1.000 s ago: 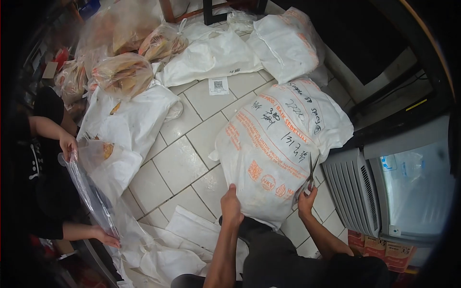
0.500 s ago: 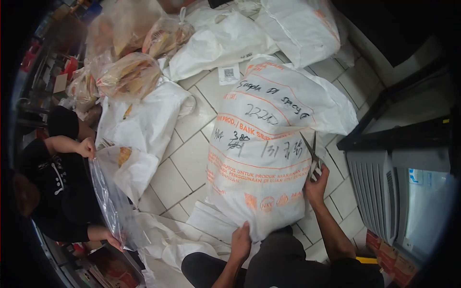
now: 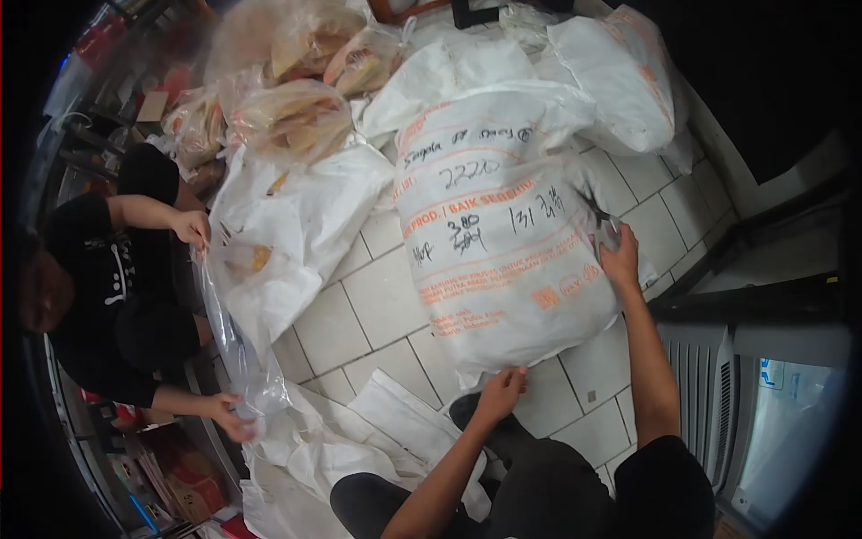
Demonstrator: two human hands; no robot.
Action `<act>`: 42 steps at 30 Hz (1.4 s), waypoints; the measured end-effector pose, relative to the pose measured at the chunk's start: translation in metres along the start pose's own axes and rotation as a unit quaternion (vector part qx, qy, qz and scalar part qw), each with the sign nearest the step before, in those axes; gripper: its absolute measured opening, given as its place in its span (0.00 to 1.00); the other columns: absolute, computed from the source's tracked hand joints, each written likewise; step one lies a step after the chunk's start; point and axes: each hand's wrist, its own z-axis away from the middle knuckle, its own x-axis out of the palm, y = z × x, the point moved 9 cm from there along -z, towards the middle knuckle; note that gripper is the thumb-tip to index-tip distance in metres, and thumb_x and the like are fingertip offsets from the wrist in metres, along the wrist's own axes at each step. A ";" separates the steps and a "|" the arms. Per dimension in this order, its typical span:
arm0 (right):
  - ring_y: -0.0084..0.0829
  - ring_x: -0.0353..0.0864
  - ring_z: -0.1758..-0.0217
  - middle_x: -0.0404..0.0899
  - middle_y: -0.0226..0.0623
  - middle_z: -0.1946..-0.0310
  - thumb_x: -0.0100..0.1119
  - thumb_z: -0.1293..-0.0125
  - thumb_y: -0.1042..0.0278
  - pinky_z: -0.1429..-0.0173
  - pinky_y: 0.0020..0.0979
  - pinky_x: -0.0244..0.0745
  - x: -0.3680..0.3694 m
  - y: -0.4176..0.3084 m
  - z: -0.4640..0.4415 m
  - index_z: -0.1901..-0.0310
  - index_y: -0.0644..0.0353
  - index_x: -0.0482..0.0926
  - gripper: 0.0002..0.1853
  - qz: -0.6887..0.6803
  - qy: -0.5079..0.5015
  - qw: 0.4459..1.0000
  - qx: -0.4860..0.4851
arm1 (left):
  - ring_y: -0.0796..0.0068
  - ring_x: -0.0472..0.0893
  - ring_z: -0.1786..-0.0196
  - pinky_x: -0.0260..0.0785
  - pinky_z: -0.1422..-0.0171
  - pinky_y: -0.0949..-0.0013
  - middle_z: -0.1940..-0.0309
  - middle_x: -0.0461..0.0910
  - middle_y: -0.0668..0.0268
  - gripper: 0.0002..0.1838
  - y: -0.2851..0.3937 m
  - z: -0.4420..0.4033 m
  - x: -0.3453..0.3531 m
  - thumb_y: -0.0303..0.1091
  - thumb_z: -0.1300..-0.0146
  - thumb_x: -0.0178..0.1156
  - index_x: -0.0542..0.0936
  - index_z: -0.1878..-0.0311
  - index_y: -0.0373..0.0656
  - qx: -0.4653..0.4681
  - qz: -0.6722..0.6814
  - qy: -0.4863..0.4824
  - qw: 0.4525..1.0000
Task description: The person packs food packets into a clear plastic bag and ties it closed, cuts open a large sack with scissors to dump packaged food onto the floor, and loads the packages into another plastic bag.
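A full white woven sack [image 3: 503,301], with orange print and black handwriting, lies on the tiles in front of me. At its near edge my left hand [image 3: 505,393] is closed, fingers curled on the bottom seam. My right hand [image 3: 621,259] grips a pair of scissors [image 3: 593,208] at the sack's right side. The scissors' blades point up and away from me, alongside the sack. Part of their handles is hidden by my fingers.
At the left a co-worker [image 3: 90,296] holds a clear plastic bag [image 3: 224,314]. Clear bags of food [image 3: 292,121] and white sacks [image 3: 620,81] stand at the back. Flattened white sacking [image 3: 359,440] lies near my legs. A grey vented appliance [image 3: 691,377] is on the right.
The sack lies farther from my legs, and more floor shows between. My left hand has moved right along its near edge. The scissors remain in my right hand. The co-worker's lower hand has opened.
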 end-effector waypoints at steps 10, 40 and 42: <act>0.21 0.73 0.59 0.75 0.29 0.64 0.71 0.42 0.67 0.54 0.26 0.71 -0.019 0.052 0.251 0.61 0.58 0.71 0.16 -0.242 -0.153 0.941 0.182 | 0.63 0.76 0.43 0.69 0.41 0.65 0.45 0.75 0.52 0.43 0.001 -0.027 0.087 0.60 0.36 0.57 0.62 0.36 0.27 -0.086 0.390 -0.075 0.914; 0.19 0.73 0.64 0.72 0.25 0.66 0.62 0.38 0.41 0.62 0.24 0.75 0.010 0.033 0.315 0.52 0.55 0.77 0.25 -0.248 -0.555 0.739 0.291 | 0.75 0.75 0.77 0.67 0.68 0.70 0.83 0.76 0.62 0.27 -0.005 -0.022 0.038 0.49 0.29 0.49 0.78 0.73 0.33 0.156 -0.053 0.081 0.983; 0.19 0.72 0.64 0.72 0.25 0.66 0.63 0.38 0.43 0.61 0.24 0.75 0.008 0.043 0.329 0.51 0.55 0.77 0.25 -0.251 -0.551 0.734 0.307 | 0.74 0.75 0.77 0.67 0.67 0.69 0.83 0.76 0.62 0.27 -0.005 -0.020 0.037 0.49 0.28 0.49 0.78 0.73 0.33 0.145 -0.053 0.084 0.984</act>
